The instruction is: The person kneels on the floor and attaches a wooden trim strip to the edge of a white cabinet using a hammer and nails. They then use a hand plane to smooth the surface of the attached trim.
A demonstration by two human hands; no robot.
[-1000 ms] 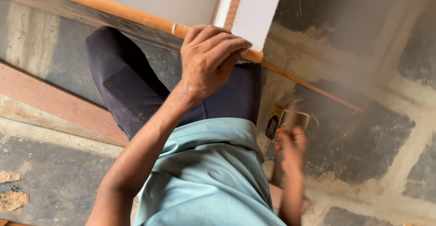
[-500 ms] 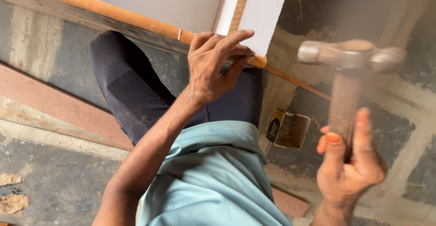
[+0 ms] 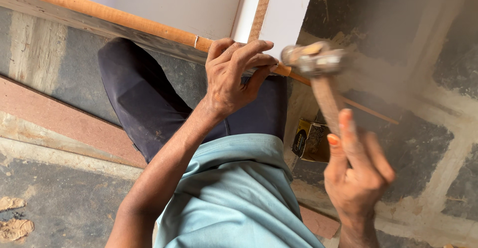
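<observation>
Steel-headed hammer (image 3: 314, 59) with a wooden handle — half a second ago it was raised well out to the side; now its blurred head is down just beside the left hand's (image 3: 234, 76) fingertips, which pinch at the orange trim strip (image 3: 114, 16). The right hand (image 3: 356, 171) clenches the handle — a strike under way. A small open box (image 3: 308, 139) lies beneath.

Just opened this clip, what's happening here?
A person works with both hands at a white panel edged by a rounded orange-brown wooden strip. The left hand rests on the strip, fingertips pinched at its edge; whether they hold a nail cannot be told. The right hand grips a wooden-handled hammer with a metal head, blurred, its head close beside those fingertips. A small dark and yellow box lies on the stone floor.
</observation>
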